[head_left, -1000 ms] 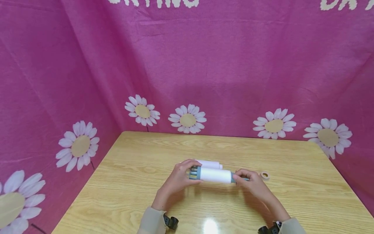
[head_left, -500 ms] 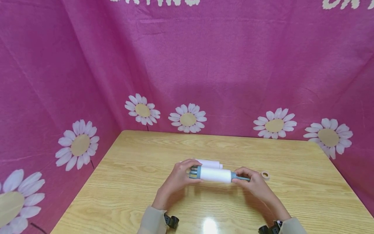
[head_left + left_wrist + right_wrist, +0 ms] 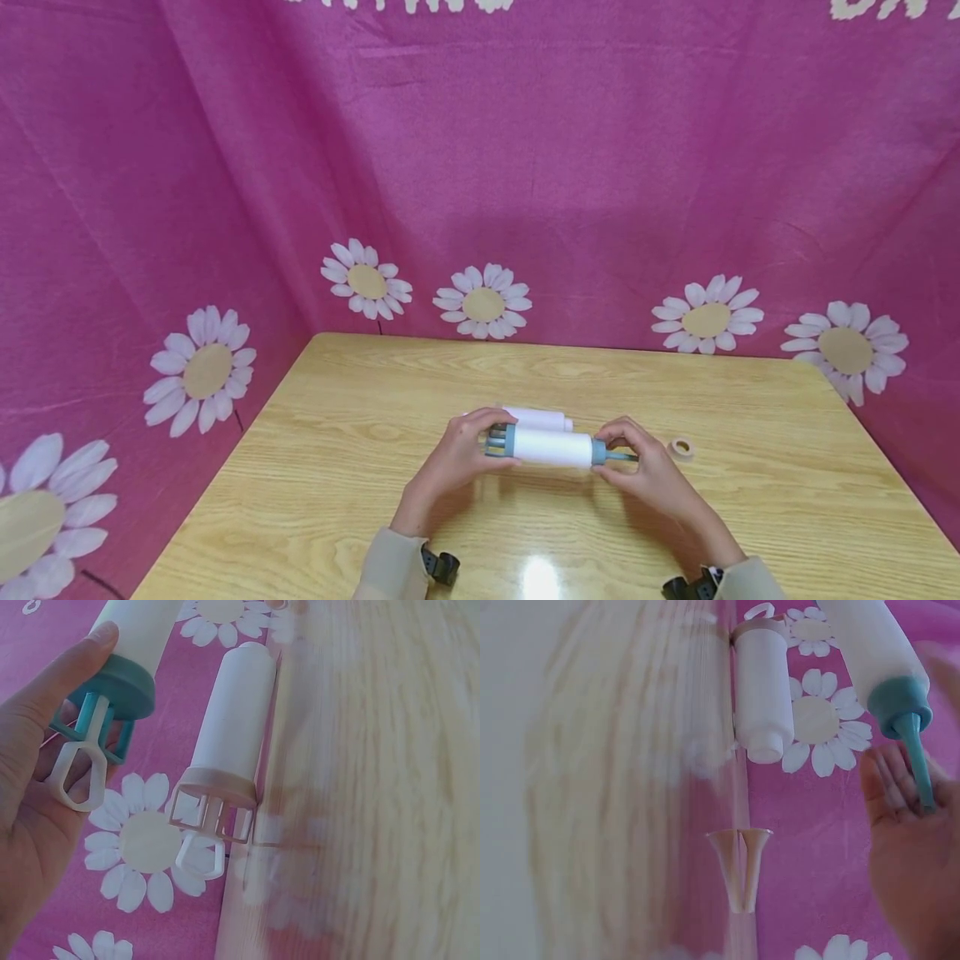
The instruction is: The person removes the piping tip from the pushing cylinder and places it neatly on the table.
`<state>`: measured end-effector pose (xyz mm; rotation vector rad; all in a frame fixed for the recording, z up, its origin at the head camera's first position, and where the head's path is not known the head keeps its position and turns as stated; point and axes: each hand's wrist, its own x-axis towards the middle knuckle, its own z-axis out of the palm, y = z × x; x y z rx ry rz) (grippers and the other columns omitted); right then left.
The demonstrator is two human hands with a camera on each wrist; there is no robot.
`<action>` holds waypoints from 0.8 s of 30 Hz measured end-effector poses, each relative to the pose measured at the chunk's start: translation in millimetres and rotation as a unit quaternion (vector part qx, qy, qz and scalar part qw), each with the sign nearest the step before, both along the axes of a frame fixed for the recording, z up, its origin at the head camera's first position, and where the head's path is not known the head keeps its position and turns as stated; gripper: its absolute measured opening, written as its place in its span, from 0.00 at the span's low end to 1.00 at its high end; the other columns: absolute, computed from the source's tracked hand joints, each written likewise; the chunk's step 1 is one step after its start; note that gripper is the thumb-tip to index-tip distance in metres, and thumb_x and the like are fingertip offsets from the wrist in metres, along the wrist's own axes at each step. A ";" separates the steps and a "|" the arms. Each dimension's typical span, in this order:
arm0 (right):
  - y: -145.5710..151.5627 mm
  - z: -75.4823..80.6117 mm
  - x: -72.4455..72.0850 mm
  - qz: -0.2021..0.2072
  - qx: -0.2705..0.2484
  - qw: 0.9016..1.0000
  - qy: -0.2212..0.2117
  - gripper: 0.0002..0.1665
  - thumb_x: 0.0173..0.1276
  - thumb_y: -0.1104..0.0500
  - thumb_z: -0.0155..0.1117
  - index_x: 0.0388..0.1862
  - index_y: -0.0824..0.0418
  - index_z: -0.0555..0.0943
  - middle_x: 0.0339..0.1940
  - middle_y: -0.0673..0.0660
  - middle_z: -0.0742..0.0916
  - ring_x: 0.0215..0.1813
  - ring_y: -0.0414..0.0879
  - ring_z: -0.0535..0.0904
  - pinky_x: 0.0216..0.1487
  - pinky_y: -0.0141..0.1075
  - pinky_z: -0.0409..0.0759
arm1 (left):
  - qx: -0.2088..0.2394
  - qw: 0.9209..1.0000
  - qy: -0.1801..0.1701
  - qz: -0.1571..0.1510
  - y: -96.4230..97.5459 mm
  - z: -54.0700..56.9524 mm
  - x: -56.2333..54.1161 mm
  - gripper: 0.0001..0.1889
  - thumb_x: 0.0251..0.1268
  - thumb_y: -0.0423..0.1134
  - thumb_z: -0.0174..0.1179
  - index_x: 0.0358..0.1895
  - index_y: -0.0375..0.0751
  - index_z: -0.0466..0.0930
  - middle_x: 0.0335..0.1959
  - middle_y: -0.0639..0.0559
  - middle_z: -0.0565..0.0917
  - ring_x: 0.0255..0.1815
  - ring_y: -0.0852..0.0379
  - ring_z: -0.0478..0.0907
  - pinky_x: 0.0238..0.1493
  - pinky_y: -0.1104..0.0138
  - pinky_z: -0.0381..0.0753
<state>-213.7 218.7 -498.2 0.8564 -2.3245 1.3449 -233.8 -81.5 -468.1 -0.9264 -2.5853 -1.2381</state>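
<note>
A magenta cloth (image 3: pixel 592 150), printed with white daisies (image 3: pixel 483 305) and cut-off pale lettering along the upper edge, hangs behind and to the left of the work area. A wood-grain counter (image 3: pixel 390 392) extends up to it; one bright glare spot shows at the near side.

Two bare hands, in light sleeves (image 3: pixel 390 567), work above the counter. The left hand (image 3: pixel 453 454) grips the handle end of a teal-ended tube (image 3: pixel 553 447), its thumb laid along the white barrel. The right hand (image 3: pixel 648 467) pinches the opposite end, forefinger and thumb on either side of the teal collar (image 3: pixel 900 703); its remaining fingers lie behind the slender teal nozzle (image 3: pixel 919 761).

The teal-ended tube is held crosswise, raised off the counter, nozzle toward the right. A white loop (image 3: pixel 97 776) projects from its teal handle frame.

A second, beige-ended tube (image 3: pixel 236 712) lies on the counter just behind the held one, roughly parallel and apart from it. Its own loop points left, its white tip right.

A black device (image 3: pixel 442 567) is strapped at each wrist.

The smallest item noted is a beige flared piece (image 3: pixel 729 866), resting on the counter near the right hand; from the head view it appears as a ring.
</note>
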 end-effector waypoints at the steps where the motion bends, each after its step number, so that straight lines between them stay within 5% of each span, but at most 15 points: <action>1: 0.3 0.4 0.1 0.000 -0.009 1.000 -0.016 0.24 0.54 0.71 0.74 0.49 0.65 0.77 0.46 0.59 0.81 0.49 0.28 0.76 0.50 0.26 0.82 | 0.001 1.000 0.001 0.001 -0.2 0.0 0.2 0.28 0.49 0.44 0.76 0.55 0.42 0.80 0.59 0.43 0.82 0.57 0.51 0.80 0.56 0.59 0.84; 6: 2.5 4.9 0.7 -0.030 -0.030 0.988 -0.151 0.12 0.74 0.62 0.55 0.49 0.70 0.78 0.43 0.56 0.84 0.45 0.30 0.79 0.46 0.30 0.82 | 0.004 1.000 -0.001 0.011 -0.7 -0.1 1.2 0.28 0.48 0.44 0.76 0.55 0.44 0.80 0.59 0.46 0.82 0.56 0.52 0.80 0.56 0.61 0.84; 12: 2.4 8.5 -0.5 -0.021 -0.017 0.961 -0.277 0.23 0.79 0.54 0.49 0.35 0.73 0.80 0.27 0.57 0.84 0.30 0.39 0.79 0.35 0.32 0.81 | -0.001 1.000 -0.007 0.005 0.3 1.2 1.9 0.28 0.49 0.44 0.76 0.56 0.44 0.80 0.60 0.43 0.81 0.58 0.51 0.79 0.58 0.59 0.83; 18: 1.8 6.9 1.6 -0.017 -0.016 0.966 -0.258 0.12 0.71 0.58 0.61 0.39 0.69 0.79 0.32 0.52 0.83 0.33 0.35 0.78 0.35 0.30 0.79 | 0.000 1.000 0.007 0.000 -0.2 -0.2 1.9 0.26 0.50 0.43 0.76 0.54 0.42 0.80 0.58 0.44 0.82 0.57 0.51 0.80 0.56 0.58 0.84; 24: 0.3 1.8 0.2 -0.025 -0.010 0.979 -0.200 0.13 0.63 0.60 0.70 0.45 0.61 0.79 0.43 0.52 0.84 0.46 0.30 0.80 0.50 0.28 0.81 | 0.006 1.000 0.008 -0.001 -1.9 -3.9 0.4 0.26 0.49 0.41 0.76 0.54 0.42 0.80 0.58 0.44 0.82 0.57 0.51 0.80 0.57 0.58 0.83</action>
